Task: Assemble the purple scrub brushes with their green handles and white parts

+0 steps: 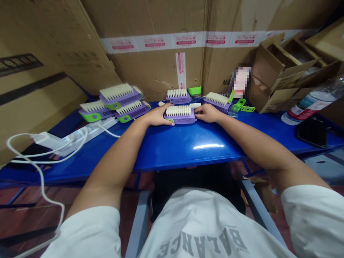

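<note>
A purple brush (179, 114) with white bristles facing up lies on the blue table (188, 143), in front of me. My left hand (157, 116) wraps round its left end, fingers curled. My right hand (206, 113) pinches its right end, close to a white handle part (195, 105) that sticks out there. A second purple brush (176, 95) rests just behind the held one, and a third (217, 100) lies to the right of that.
Three purple and green brushes (115, 102) are stacked at the left. A white power strip (80, 134) with cables lies near them. Green clips (239, 105), a plastic bottle (311, 102), a dark phone (311, 132) and open cartons (285, 71) stand right. Cardboard boxes wall the back.
</note>
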Available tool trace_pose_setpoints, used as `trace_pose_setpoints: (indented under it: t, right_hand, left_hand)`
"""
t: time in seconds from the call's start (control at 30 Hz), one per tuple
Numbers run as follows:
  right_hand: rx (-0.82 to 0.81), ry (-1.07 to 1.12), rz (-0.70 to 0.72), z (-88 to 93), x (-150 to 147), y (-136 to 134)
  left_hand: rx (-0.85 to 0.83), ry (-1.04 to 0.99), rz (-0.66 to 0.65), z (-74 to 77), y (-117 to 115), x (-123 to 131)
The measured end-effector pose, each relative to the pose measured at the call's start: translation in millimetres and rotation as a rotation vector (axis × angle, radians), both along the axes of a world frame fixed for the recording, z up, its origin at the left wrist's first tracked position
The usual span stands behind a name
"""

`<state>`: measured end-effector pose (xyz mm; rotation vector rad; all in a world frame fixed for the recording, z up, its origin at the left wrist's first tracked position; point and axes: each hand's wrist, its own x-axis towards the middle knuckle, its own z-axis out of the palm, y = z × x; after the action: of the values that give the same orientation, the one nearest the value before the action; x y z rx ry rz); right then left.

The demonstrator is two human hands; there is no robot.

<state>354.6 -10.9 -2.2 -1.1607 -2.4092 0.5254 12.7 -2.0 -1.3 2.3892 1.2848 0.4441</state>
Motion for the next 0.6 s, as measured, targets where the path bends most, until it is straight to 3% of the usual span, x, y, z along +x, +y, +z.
trace_pose_setpoints:
  t: [0.13,0.3,0.4,0.6]
  right_hand:
    - [0.045,0.051,-0.13,1.6,1.9,1.9]
    - [0.221,0.093,-0.287,-4.1,8.3,12.7]
    - [0.294,0.082,-0.293,-11.3,11.3,18.1]
    - [0.249,-0.032,-0.223,-20.5,7.0,18.6]
  left_hand:
    - [-0.002,0.001,0.0,-0.6,0.9,0.1]
    - [-0.001,0.018,0.017,1.6,-1.7,1.4]
    - [-0.001,0.019,0.011,2.4,-2.5,1.7]
    - [0.001,0.01,0.004,0.8,-0.5,0.2]
